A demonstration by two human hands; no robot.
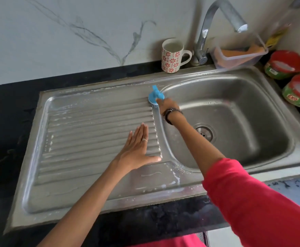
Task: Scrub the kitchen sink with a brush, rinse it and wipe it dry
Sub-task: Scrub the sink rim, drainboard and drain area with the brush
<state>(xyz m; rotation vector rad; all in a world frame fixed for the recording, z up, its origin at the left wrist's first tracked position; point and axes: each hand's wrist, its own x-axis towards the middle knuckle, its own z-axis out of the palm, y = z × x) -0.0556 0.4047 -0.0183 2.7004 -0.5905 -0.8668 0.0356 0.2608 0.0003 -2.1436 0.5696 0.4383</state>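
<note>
One head-worn wide-angle camera looks forward and steeply down from above the counter's front edge. It sits close over the steel sink (252,90), whose drainboard and basin fill the frame.

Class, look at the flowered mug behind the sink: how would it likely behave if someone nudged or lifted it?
The mug looks ceramic, so probably rigid and breakable. It seems to hold liquid, so likely heavier and apt to spill. Its handle should give a sure grip.
</note>
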